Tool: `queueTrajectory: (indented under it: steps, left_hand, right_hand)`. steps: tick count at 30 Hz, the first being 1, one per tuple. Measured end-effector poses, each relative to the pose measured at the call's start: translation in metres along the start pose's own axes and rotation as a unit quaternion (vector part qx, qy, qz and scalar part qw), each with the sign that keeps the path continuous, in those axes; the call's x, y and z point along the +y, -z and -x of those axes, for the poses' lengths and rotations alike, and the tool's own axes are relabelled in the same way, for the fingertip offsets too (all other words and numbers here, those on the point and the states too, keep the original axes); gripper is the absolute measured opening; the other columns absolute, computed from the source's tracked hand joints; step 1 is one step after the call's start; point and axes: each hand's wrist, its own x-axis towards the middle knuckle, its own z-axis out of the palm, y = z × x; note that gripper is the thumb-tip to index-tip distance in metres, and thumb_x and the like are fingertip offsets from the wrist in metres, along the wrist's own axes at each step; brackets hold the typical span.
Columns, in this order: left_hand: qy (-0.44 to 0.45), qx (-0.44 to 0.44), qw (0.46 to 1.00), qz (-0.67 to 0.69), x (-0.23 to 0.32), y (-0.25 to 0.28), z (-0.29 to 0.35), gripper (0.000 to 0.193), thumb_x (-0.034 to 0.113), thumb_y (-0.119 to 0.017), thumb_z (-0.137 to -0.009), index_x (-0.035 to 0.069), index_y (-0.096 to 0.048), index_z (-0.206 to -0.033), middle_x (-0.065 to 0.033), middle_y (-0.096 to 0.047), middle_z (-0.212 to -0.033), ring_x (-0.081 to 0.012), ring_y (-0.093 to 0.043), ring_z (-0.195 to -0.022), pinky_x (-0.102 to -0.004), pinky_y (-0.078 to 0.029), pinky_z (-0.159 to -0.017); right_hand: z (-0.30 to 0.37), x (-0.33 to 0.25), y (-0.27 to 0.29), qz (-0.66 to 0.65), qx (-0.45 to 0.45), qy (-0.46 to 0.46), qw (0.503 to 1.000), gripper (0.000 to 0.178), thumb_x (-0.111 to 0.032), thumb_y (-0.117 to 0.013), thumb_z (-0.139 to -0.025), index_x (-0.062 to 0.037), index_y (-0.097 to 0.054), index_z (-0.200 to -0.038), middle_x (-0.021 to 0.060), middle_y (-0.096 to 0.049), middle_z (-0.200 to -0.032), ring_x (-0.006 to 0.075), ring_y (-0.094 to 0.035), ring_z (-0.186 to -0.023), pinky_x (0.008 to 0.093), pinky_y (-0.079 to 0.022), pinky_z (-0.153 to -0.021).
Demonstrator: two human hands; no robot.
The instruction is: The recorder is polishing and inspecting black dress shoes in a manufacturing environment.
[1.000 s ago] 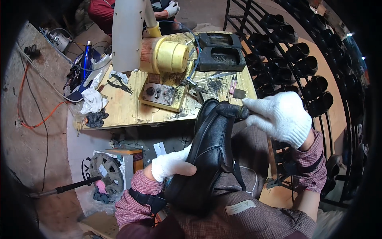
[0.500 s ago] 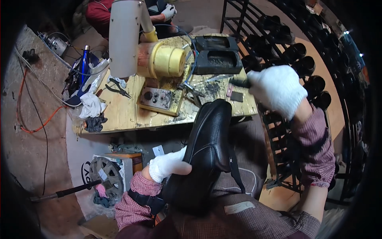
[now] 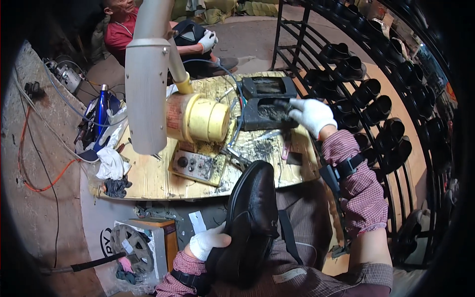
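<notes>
My left hand (image 3: 210,242), in a white glove with the thumb bare, grips a black leather shoe (image 3: 253,198) by its heel end. The shoe is held over my lap, toe pointing away and up. My right hand (image 3: 314,116), also white-gloved, is at the right side of the nearer black tray (image 3: 255,123), its fingers bent over the recess. A dark thing seems to be between those fingertips, but it blends into the tray and I cannot make it out.
A yellow motor housing (image 3: 200,119), a control box (image 3: 194,166) with knobs and a grey duct (image 3: 147,94) stand on the stained table (image 3: 148,183). A rack of black shoes (image 3: 378,109) runs along the right. Across the table sits a person in red (image 3: 118,39).
My right hand has moved left and away from me to the black tray. The shoe, still in my left hand, is lower in view. The whole view has tilted up, showing more beyond the table.
</notes>
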Motion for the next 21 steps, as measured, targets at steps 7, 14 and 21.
queueTrajectory:
  steps: [7, 14, 21]
  left_hand:
    - [-0.002, 0.097, 0.992, -0.077, 0.018, -0.020, 0.004, 0.079, 0.013, -0.070, -0.084, 0.000, -0.039, -0.156, -0.0146, -0.061, -0.140, -0.0276, -0.060, -0.127, -0.0370, -0.048, -0.110]
    - [0.025, 0.096, 0.993, -0.064, 0.031, -0.039, 0.002, 0.083, 0.018, -0.072, -0.086, 0.000, -0.036, -0.158, -0.0122, -0.057, -0.146, -0.0222, -0.058, -0.128, -0.0340, -0.044, -0.112]
    - [0.076, 0.019, 0.996, -0.051, 0.042, -0.038, -0.005, 0.096, 0.025, -0.076, -0.089, 0.005, -0.021, -0.165, -0.0099, -0.050, -0.152, -0.0203, -0.050, -0.136, -0.0337, -0.037, -0.116]
  right_hand:
    - [-0.028, -0.005, -0.036, 0.083, 0.110, 0.037, 0.990, 0.038, -0.033, -0.061, -0.099, -0.0163, -0.066, -0.132, 0.0142, -0.074, -0.096, 0.0353, -0.072, -0.094, 0.0486, -0.057, -0.076]
    - [-0.061, -0.008, -0.026, -0.031, 0.100, -0.038, 0.994, 0.049, -0.050, -0.053, -0.102, -0.0166, -0.069, -0.135, 0.0153, -0.074, -0.119, 0.0363, -0.069, -0.110, 0.0454, -0.055, -0.093]
    - [-0.100, 0.006, -0.048, 0.173, 0.096, -0.006, 0.980, 0.034, -0.025, -0.062, -0.099, -0.0218, -0.070, -0.131, 0.0133, -0.069, -0.107, 0.0334, -0.071, -0.099, 0.0455, -0.056, -0.082]
